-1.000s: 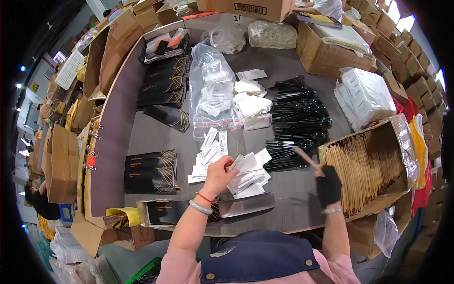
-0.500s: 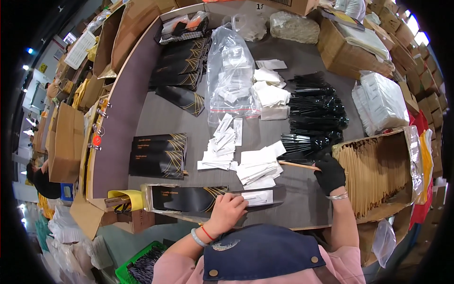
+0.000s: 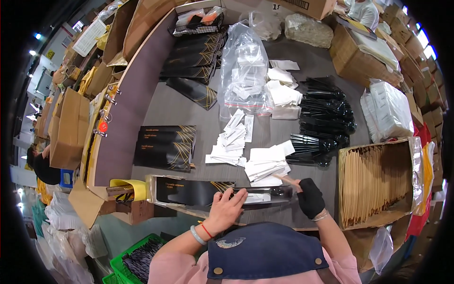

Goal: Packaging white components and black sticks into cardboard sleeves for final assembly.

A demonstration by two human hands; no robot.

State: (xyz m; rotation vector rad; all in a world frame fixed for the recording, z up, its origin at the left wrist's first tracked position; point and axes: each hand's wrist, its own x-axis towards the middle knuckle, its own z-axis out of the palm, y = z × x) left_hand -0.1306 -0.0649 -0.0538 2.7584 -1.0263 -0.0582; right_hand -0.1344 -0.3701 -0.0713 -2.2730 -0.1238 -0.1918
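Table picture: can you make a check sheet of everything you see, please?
Surface: grey table, crowded.
Job's things: long black sleeve at the near edge, a white packet beside its open end; thin wooden stick.
Clutter: white packets, black cutlery, clear bag, black sleeve stack, box of paper sleeves.
Grippers: left hand bare, pressing on the black sleeve; right hand gloved, holding the stick.
Cables: nothing seen.
Surroundings: cardboard boxes, green crate.
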